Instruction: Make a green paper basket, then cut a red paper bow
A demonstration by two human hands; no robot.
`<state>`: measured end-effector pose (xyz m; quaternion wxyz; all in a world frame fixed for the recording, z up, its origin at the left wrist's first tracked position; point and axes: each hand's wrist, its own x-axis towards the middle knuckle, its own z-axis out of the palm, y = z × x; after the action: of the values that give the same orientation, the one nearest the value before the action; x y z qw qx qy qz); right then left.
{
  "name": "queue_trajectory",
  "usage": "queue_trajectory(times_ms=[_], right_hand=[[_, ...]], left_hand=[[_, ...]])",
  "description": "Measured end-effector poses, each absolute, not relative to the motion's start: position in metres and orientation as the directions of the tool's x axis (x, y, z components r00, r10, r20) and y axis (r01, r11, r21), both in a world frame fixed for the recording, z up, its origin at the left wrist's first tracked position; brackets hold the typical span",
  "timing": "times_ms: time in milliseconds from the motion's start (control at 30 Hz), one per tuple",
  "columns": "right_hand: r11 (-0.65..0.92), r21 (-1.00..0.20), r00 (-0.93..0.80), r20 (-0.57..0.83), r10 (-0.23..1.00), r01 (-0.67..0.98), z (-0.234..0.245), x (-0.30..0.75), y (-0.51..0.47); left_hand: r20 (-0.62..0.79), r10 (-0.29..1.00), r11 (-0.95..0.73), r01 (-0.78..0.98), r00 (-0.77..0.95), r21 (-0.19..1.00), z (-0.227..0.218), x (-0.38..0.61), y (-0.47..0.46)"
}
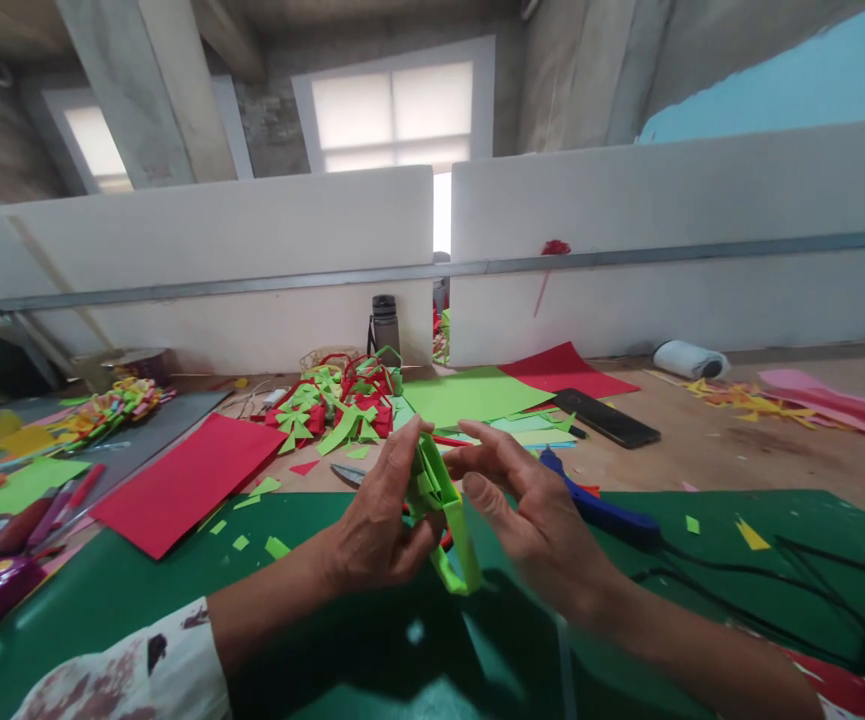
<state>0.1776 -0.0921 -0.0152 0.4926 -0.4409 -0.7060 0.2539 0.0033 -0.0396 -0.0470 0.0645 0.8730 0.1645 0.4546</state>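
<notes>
My left hand [383,510] is closed round a folded bright-green paper piece [463,545], which has a loop-like strip hanging toward the mat. Close on the other side of it, my right hand [526,510] has its fingers bent but apart, with nothing held in them. Whether its fingertips touch the paper I cannot tell. Behind my left hand lie scissors [347,475], mostly hidden. A blue glue gun [601,508] with a black cord rests just right of my right hand.
A green cutting mat [267,610] carries small paper scraps. Red card [192,480] lies to the left, and a pile of red and green paper pieces [338,405] is behind. A black phone [607,417], a bottle [385,325] and a white roll [691,360] stand or lie farther back.
</notes>
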Motion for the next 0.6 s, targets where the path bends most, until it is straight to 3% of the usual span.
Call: queue_trajectory(times_ms=[200, 300, 500, 600], right_hand=[[0.488, -0.789, -0.108, 0.485, 0.868, 0.373, -0.0161, 0.1774, -0.0887], [0.482, -0.792, -0.107, 0.48, 0.871, 0.375, -0.0189, 0.1771, -0.0867], [0.503, -0.767, -0.13, 0.496, 0.859, 0.398, -0.0212, 0.1773, -0.0862], [0.528, -0.742, -0.141, 0.521, 0.842, 0.414, -0.0202, 0.1773, -0.0875]], left_hand=[[0.793, 0.412, -0.903, 0.084, 0.448, 0.422, -0.0539, 0.0065, -0.0391], [0.803, 0.424, -0.893, 0.048, 0.418, 0.447, -0.0555, 0.0072, -0.0388], [0.874, 0.266, -0.963, 0.158, 0.408, 0.219, -0.0487, 0.0068, -0.0407], [0.874, 0.259, -0.962, 0.187, 0.412, 0.196, -0.0483, 0.0065, -0.041]])
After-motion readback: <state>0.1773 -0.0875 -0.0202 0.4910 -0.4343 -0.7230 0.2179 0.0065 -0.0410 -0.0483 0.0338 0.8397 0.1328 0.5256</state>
